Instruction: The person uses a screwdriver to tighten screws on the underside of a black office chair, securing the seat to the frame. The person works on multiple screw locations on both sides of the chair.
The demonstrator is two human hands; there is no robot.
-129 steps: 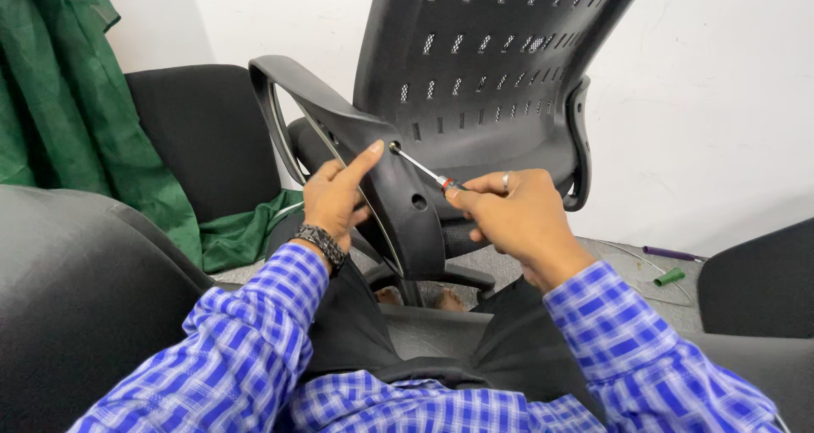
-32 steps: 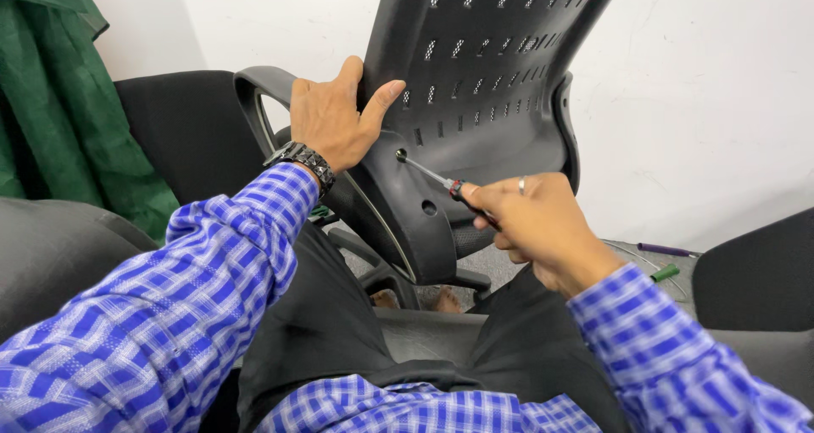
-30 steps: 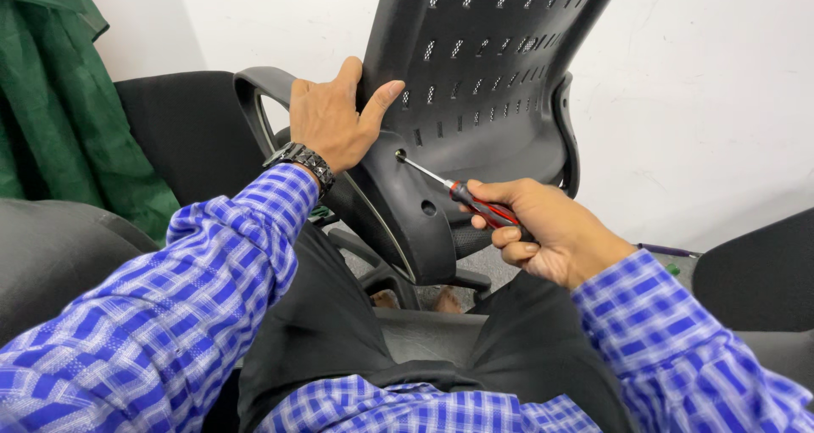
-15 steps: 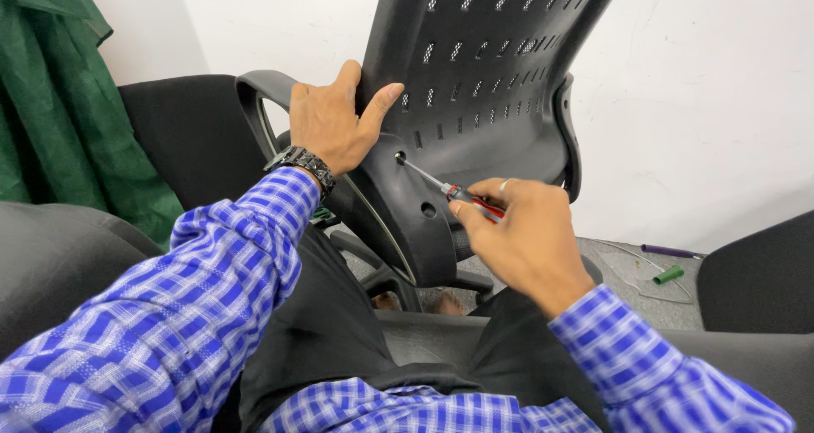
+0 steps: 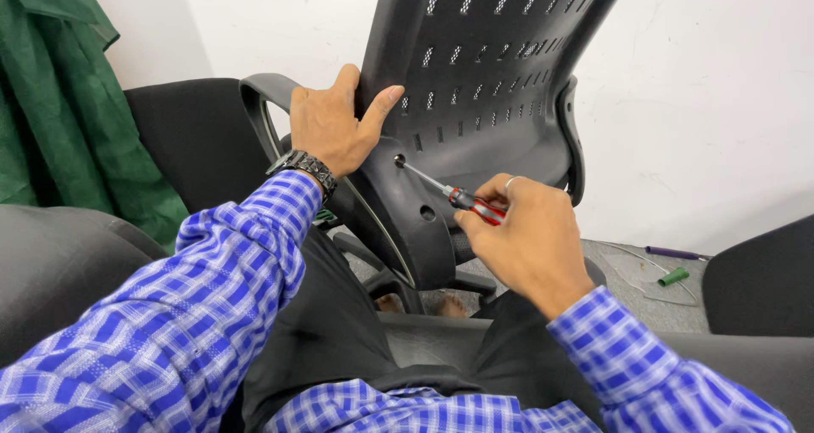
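Blue-checked sleeves point(image 5: 212, 314) fill the near edge, both arms stretched forward over the lap so the work is kept at chest height. The right hand point(image 5: 526, 238) is closed round the red handle of a screwdriver point(image 5: 462, 200), gripped near the shaft so that the tip can be steered finely; the blade is slanted up and to the left, and its tip is set at a hole point(image 5: 398, 159) in the black plastic chair back point(image 5: 483, 85). The left hand point(image 5: 335, 123), with a dark watch point(image 5: 303, 167) at the wrist, is clamped on the edge of that back just beside the hole, thumb spread across the face, so the part is steadied against the push of the tool. The armrest loop point(image 5: 263, 102) is seen behind that hand. Farther off, a green cloth point(image 5: 68, 102) is hung at the left, and a small green tool point(image 5: 674, 276) is left on the floor by the white wall point(image 5: 721, 102).
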